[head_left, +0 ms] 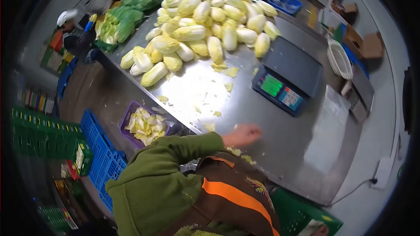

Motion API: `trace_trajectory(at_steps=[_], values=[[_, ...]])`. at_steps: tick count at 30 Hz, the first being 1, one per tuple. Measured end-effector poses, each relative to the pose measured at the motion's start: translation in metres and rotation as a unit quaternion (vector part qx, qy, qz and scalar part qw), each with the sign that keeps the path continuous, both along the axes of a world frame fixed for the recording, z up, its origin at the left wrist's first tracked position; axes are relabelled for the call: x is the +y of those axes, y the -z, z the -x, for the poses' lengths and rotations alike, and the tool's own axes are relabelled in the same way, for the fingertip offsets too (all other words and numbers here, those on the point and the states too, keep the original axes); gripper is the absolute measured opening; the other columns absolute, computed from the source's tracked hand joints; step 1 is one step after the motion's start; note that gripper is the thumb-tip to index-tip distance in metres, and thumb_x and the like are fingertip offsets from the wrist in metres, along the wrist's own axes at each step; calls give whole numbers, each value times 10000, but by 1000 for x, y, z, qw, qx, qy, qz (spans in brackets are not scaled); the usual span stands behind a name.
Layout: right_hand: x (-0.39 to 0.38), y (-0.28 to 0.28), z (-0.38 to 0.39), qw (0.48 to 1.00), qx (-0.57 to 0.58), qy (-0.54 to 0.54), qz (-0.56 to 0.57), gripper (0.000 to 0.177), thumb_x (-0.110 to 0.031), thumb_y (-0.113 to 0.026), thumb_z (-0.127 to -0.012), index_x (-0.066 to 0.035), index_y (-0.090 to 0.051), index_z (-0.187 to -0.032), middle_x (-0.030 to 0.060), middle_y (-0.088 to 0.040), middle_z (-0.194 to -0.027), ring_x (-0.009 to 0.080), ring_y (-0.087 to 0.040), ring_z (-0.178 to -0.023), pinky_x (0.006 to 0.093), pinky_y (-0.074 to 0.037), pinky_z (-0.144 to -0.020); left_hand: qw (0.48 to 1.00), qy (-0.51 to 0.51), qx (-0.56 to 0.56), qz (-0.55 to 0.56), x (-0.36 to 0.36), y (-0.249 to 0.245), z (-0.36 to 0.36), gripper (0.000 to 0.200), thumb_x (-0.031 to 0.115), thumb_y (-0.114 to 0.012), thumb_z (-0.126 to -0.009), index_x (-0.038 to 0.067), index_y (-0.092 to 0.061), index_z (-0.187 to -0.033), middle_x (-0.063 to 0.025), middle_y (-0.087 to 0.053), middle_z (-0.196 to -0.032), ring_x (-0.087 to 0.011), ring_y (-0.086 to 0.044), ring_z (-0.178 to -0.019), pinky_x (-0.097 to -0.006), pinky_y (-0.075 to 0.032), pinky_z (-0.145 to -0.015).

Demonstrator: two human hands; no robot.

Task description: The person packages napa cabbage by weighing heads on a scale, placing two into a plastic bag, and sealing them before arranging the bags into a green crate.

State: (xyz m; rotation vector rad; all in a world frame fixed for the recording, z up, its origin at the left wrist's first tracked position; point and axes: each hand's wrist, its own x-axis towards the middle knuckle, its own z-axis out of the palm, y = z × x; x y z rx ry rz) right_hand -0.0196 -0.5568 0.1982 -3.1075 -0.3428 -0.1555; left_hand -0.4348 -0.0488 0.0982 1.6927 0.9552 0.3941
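Note:
Blurred by motion, my left hand (243, 135) hangs low over the near edge of the steel table (280, 157), and its smeared fingers look bent. Cabbage scraps (240, 155) lie beside it along the edge. A small part of my right hand (322, 230) shows at the bottom edge, by a green crate (302, 214), with something whitish next to it; I cannot tell whether it is held. Farther back, a large pile of napa cabbages (205, 22) covers the table's far end. Several loose leaf pieces (229, 87) are strewn before the pile.
A digital scale (284, 76) with a lit green display stands right of the pile, near a clear plastic sheet (326, 131). A purple crate (127, 126) of trimmed leaves sits off the table's left edge. A person (78, 39) in a white cap stands far left.

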Motion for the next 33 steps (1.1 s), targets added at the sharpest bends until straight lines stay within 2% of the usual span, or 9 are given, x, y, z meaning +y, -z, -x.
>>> trace_trajectory(at_steps=[1,3,5,8,12,18,28,30,33], values=[[26,-9,-8,998,-1,-36,-49,523,-475,-585,-947,2,-675,-1142,207,-691,-1049,332,-654,-909,434,-514,-818,978,-172,-65,95,34,27,35,270,200,-673,-885,22,-686,-1087,-117,-703,-958,-244,-687,-758,-342,-562,-705],[82,-14,-21,984,36,-102,-141,465,-410,-571,-976,-2,-645,-1188,171,-685,-1067,279,-650,-928,398,-519,-833,928,-316,6,-195,126,141,144,301,171,-643,-908,34,-623,-1175,-88,-675,-902,-168,-622,-639,-338,-527,-605],[151,1,-26,951,128,-167,-228,412,-345,-558,-1005,-7,-615,-1234,135,-679,-1085,226,-647,-946,362,-524,-847,758,-641,-50,-111,195,111,213,364,212,-670,-887,-15,-580,-1157,-151,-652,-909,-226,-627,-686,-348,-510,-630],[274,33,24,900,205,-266,-278,305,-217,-573,-1010,2,-607,-1220,84,-671,-1040,149,-637,-899,300,-525,-802,620,-755,-159,-144,327,133,334,736,511,-741,-835,-154,-605,-1120,-258,-675,-1042,-326,-637,-908,-439,-491,-817],[447,33,161,849,226,-430,-206,162,-78,-681,-888,-6,-686,-1033,106,-691,-949,200,-660,-833,305,-521,-749,742,-637,-150,147,375,41,359,678,440,-768,-829,-108,-605,-1195,-192,-686,-1058,-276,-672,-924,-395,-533,-788],[595,46,302,688,407,-563,-210,152,-47,-700,-870,11,-689,-1010,114,-683,-889,206,-686,-765,283,-534,-717,758,-601,-241,77,362,49,349,575,208,-808,-797,-79,-578,-1238,-153,-678,-1092,-218,-674,-920,-339,-546,-749],[641,114,403,385,803,-252,-378,775,-320,-676,-925,-34,-279,-1525,188,-503,-1415,344,-535,-1281,478,-451,-1068,936,-105,-245,230,209,-6,210,829,264,-823,-809,4,-415,-1482,-117,-545,-1399,-195,-552,-1226,-356,-448,-1031],[616,135,381,294,881,-65,-364,729,-388,-594,-961,-21,-292,-1514,209,-498,-1416,409,-542,-1258,512,-464,-1055,977,-166,-61,115,210,2,208,779,275,-823,-814,-14,-454,-1437,-157,-558,-1370,-221,-567,-1193,-368,-464,-1009],[578,149,352,346,868,6,-357,695,-441,-506,-991,-26,-301,-1508,225,-500,-1407,440,-554,-1232,538,-488,-1021,820,-530,106,-189,253,98,258,781,331,-824,-798,-65,-454,-1359,-224,-545,-1285,-328,-592,-1083,-418,-487,-946]])
